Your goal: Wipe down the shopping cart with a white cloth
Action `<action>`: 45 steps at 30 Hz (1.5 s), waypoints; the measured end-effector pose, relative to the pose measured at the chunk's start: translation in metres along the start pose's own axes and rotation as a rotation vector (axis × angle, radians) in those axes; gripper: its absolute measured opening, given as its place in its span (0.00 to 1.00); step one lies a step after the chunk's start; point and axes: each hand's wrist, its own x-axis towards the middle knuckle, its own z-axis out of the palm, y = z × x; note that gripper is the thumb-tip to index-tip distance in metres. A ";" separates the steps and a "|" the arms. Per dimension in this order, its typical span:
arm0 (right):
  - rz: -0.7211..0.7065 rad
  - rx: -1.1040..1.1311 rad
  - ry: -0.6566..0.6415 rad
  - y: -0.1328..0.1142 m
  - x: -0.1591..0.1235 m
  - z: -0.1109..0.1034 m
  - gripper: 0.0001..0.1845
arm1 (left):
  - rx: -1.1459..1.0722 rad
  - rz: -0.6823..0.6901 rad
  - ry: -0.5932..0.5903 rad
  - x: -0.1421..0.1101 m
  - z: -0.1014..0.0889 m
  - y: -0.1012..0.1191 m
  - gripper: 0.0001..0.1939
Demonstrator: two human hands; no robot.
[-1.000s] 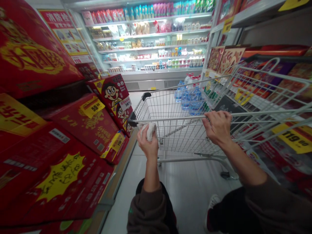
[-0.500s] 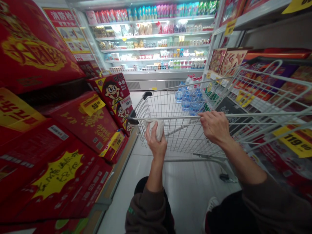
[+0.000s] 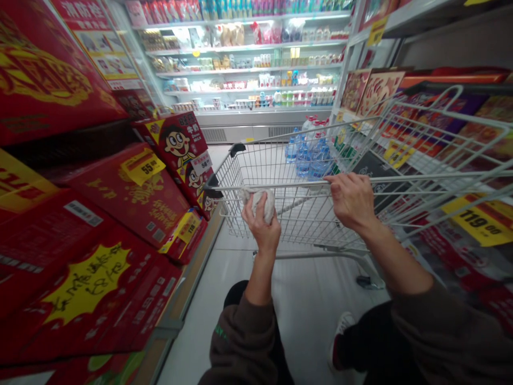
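A crumpled pale cloth (image 3: 256,195) presses against the near side of a wire shopping cart (image 3: 296,214), just below its top rail and near the black corner piece (image 3: 212,184). The left hand (image 3: 264,230) is partly closed, fingers spread and bent over the cloth. Farther along the same rail, the right hand (image 3: 352,200) curls its fingers around the bar in a closed grip. Beyond the cart's wires, blue-tinted water bottles (image 3: 318,158) with red tops stand on the pale floor (image 3: 200,326). Red gift boxes (image 3: 132,198) with yellow price signs crowd the left, stocked shelves (image 3: 425,24) line the right, and a lit refrigerated case (image 3: 240,120) fills the background.
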 end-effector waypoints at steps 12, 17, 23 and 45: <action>-0.007 0.023 -0.026 -0.009 -0.003 -0.006 0.32 | 0.039 -0.048 0.122 -0.016 0.020 0.026 0.19; -0.027 0.051 -0.047 -0.009 0.000 -0.009 0.33 | -0.039 -0.003 0.122 -0.017 0.014 0.040 0.17; -0.048 0.105 -0.078 -0.015 0.005 -0.007 0.36 | -0.004 -0.044 0.188 -0.022 0.026 0.043 0.20; -0.026 0.075 -0.112 0.017 -0.001 -0.018 0.37 | -0.030 0.116 -0.005 -0.041 0.047 0.047 0.25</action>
